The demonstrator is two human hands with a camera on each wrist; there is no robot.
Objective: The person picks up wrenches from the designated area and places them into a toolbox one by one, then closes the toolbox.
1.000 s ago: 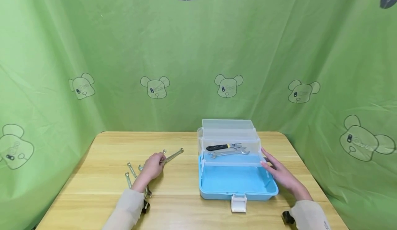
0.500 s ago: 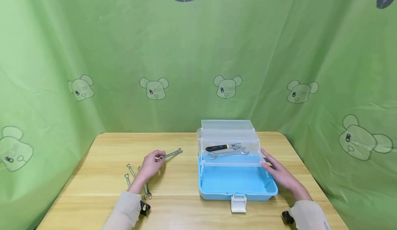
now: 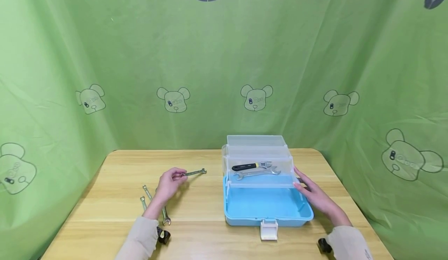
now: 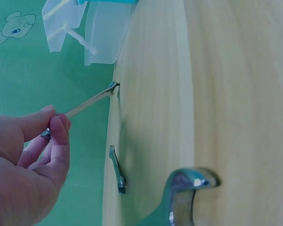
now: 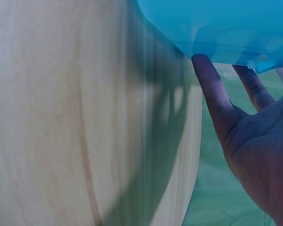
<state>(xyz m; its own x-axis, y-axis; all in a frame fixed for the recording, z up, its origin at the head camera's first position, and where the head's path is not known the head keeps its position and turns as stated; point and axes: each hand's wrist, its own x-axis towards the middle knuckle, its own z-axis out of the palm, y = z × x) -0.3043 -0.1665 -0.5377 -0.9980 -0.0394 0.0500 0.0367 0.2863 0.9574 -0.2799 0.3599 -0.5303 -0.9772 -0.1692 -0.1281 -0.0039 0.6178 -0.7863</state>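
Observation:
My left hand [image 3: 167, 185] pinches one end of a slim metal wrench [image 3: 196, 173] between thumb and fingertips. In the left wrist view that wrench [image 4: 92, 101] slants away from the fingers, its free head close to the tabletop; contact there I cannot tell. At the toolbox's right side is my right hand [image 3: 320, 200], its fingers fairly straight and touching the box. The blue toolbox [image 3: 269, 222] has its clear tiered trays raised. An adjustable wrench [image 3: 245, 167] with a black handle and a silver open-end wrench [image 3: 257, 172] lie in the front tray.
Several more wrenches lie on the table beside my left forearm, among them a small wrench [image 3: 147, 192] and one with an open jaw [image 3: 166, 218]. A white latch [image 3: 269, 231] hangs down the toolbox front. Green curtain [image 3: 210, 57] encloses the wooden table [image 3: 199, 236].
My left hand has raised the near end of the wrench and shifted slightly left, so the wrench now lies flatter across the head view. The right hand and toolbox have stayed put.

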